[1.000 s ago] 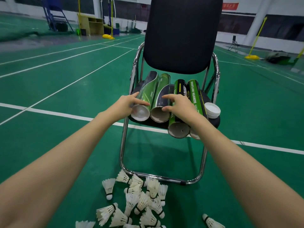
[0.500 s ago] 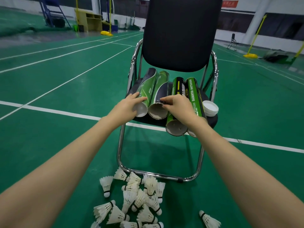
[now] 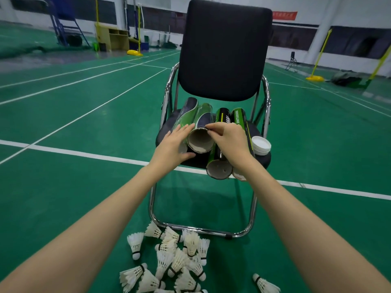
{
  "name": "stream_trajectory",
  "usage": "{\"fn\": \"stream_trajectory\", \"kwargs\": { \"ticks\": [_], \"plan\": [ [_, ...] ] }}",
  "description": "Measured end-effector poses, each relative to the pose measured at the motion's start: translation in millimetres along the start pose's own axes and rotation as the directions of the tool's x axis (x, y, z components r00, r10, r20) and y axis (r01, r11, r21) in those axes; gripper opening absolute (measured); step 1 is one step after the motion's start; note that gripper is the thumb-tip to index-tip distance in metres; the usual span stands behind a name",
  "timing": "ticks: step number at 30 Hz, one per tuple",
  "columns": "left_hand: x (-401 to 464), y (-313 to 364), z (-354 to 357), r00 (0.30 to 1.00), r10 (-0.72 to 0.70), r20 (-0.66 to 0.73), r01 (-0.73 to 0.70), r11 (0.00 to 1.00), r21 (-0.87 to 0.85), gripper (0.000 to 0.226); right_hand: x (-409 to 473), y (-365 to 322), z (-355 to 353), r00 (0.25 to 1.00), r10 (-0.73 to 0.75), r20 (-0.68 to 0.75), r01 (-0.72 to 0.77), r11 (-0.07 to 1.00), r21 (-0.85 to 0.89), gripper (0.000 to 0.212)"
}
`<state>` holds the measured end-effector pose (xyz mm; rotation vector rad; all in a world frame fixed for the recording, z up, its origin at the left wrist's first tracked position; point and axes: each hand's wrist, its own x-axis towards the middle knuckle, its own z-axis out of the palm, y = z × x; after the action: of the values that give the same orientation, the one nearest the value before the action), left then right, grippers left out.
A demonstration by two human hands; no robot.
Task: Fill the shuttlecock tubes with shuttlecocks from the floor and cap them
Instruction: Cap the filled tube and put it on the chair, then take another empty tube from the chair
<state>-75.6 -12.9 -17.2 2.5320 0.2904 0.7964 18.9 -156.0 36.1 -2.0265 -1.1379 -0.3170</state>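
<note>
Head view: right hand (image 3: 227, 137) pinches cardboard tube (image 3: 201, 137) rim

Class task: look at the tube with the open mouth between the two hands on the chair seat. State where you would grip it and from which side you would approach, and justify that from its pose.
Grip the tube round its body just behind the open rim, coming from the front. It lies lengthwise on the chair seat, mouth towards the person, neighbours close alongside, so the near end is freest. The right hand already pinches the rim.

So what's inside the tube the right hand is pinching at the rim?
The pinched tube shows only bare cardboard wall at its mouth, no shuttlecock near the opening. Its far depth is dark and cannot be checked. The right hand covers part of the rim.
</note>
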Motion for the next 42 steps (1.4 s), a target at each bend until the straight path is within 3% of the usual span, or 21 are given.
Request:
{"fn": "stream_trajectory", "kwargs": {
  "ticks": [4,7,11,14,21,28,32,38,42],
  "plan": [
    [0.1,22.5,-0.5,0.993,0.094,-0.069,-0.107,0.972,-0.211,0.089,-16.1,-4.2,-18.8,0.992,0.077,-0.095,-0.058,0.979,0.196,0.02],
    [-2.4,41.4,-0.6,0.984,0.135,-0.119,-0.16,0.958,-0.24,0.084,-27.6,-5.3,-34.1,0.984,0.157,-0.087,-0.113,0.918,0.381,0.023],
    [-5.8,62.9,-4.9,0.976,0.16,-0.15,-0.197,0.94,-0.278,0.08,-36.9,-0.7,-49.9,0.975,0.222,-0.022,-0.183,0.854,0.487,0.03],
    [-6.3,76.9,-11.2,0.97,0.179,-0.165,-0.22,0.935,-0.278,0.079,-43.7,-4.2,-57.9,0.958,0.281,0.06,-0.254,0.729,0.636,0.034],
    [-10.1,108.6,-21.5,0.964,0.23,-0.134,-0.265,0.879,-0.397,0.078,-65.0,-15.3,-79.2,0.935,0.354,-0.019,-0.215,0.608,0.764,0.031],
    [-12.5,146.7,-32.9,0.91,0.385,-0.152,-0.414,0.859,-0.301,0.079,-88.9,-25.9,-114.1,0.931,0.35,-0.106,-0.103,0.53,0.842,0.026],
    [-16.2,166.7,-49.2,0.848,0.501,-0.172,-0.52,0.849,-0.091,0.076,-98.5,-34.5,-132.1,0.944,0.305,-0.128,-0.044,0.5,0.865,0.033],
    [-32.9,174.5,-80.6,0.721,0.676,-0.154,-0.642,0.734,0.222,0.069,-114.5,-46.0,-137.3,0.972,0.233,-0.033,-0.069,0.416,0.907,0.043],
    [-59.6,161.2,-89.2,0.71,0.699,-0.09,-0.645,0.696,0.314,0.073,-129.8,-47.8,-122.0,0.976,0.193,0.106,-0.169,0.346,0.923,0.041]
  ]
}}
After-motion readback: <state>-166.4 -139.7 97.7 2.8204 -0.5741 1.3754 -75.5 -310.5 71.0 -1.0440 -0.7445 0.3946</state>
